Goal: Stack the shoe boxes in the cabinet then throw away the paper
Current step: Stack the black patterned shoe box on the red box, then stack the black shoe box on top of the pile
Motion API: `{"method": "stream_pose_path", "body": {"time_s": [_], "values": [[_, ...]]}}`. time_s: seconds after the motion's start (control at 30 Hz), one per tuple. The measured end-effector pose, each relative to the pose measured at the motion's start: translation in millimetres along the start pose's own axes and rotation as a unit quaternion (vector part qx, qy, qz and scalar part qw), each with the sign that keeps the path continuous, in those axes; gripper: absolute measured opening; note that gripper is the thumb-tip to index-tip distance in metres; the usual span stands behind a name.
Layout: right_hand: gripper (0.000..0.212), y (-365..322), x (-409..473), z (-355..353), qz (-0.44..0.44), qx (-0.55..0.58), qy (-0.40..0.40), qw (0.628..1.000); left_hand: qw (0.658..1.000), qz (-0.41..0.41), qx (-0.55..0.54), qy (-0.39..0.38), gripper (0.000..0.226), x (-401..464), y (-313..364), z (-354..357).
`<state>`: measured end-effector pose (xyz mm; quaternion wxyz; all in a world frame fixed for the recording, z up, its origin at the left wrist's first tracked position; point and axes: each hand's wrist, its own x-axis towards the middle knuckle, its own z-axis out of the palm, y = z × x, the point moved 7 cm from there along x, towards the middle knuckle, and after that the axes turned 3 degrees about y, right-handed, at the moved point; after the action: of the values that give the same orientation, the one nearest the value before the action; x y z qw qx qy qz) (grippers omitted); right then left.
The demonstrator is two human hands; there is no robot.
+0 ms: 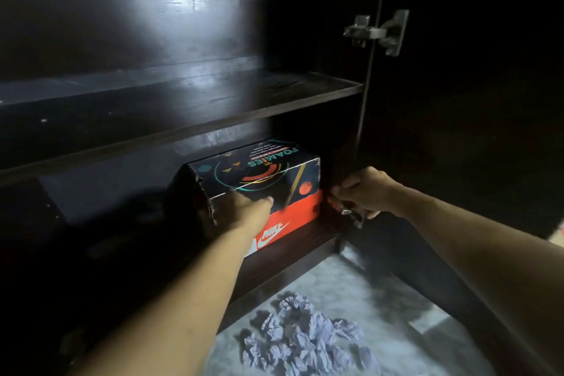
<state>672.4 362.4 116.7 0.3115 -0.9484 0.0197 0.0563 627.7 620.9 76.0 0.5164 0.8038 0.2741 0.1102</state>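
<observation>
Two shoe boxes are seen stacked on the lowest shelf [293, 241] of the dark cabinet: a dark printed box [256, 172] is laid on top of an orange box [290, 220]. The left hand [244, 210] is pressed with loosely curled fingers against the front of the stack, where the two boxes meet. The right hand [366, 189] is closed around a small object just beside the orange box (what it is cannot be told). Crumpled paper [302, 336] is left on the floor, below both arms.
</observation>
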Motion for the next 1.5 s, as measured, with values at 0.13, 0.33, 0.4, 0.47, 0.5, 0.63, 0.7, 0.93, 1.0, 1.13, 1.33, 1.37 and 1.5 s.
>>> {"method": "stream_pose_path", "body": {"time_s": [0.13,0.33,0.4,0.47,0.5,0.63,0.7,0.93,1.0,1.13,1.33,1.37,1.5], "values": [[0.026,24,-71,-50,-0.01,0.0,0.008,1.0,0.992,0.055,-0.005,-0.111,0.054,-74,53,21],[0.03,72,-190,-127,0.006,-0.02,0.052,0.998,0.908,0.204,0.183,-0.317,0.037,-214,112,74],[0.031,94,-234,-152,0.017,-0.043,0.069,0.997,0.867,0.238,0.234,-0.37,0.05,-266,124,92],[0.031,119,-278,-171,0.033,-0.052,0.081,0.995,0.827,0.267,0.269,-0.415,0.055,-315,130,112],[0.031,133,-302,-179,0.047,-0.054,0.084,0.994,0.806,0.287,0.282,-0.434,0.053,-341,131,122],[0.04,204,-397,-196,0.132,-0.076,0.075,0.985,0.717,0.358,0.317,-0.508,0.031,-451,121,157],[0.038,233,-435,-195,0.169,-0.076,0.068,0.98,0.684,0.374,0.327,-0.535,0.034,-492,110,169],[0.054,336,-563,-169,0.318,-0.04,0.034,0.947,0.582,0.392,0.332,-0.63,0.043,-630,35,209],[0.057,357,-594,-156,0.346,-0.031,0.03,0.937,0.573,0.376,0.334,-0.647,0.039,-655,9,216],[0.058,401,-663,-125,0.42,0.051,0.067,0.903,0.597,0.329,0.309,-0.663,0.056,-690,-35,227],[0.07,442,-751,-64,0.557,0.098,0.075,0.821,0.63,0.326,0.29,-0.643,0.058,-703,-74,237],[0.074,446,-764,-55,0.577,0.102,0.088,0.805,0.629,0.319,0.287,-0.648,0.058,-705,-78,238],[0.087,457,-811,-23,0.668,0.152,0.126,0.718,0.62,0.26,0.297,-0.678,0.077,-709,-96,241]]}}
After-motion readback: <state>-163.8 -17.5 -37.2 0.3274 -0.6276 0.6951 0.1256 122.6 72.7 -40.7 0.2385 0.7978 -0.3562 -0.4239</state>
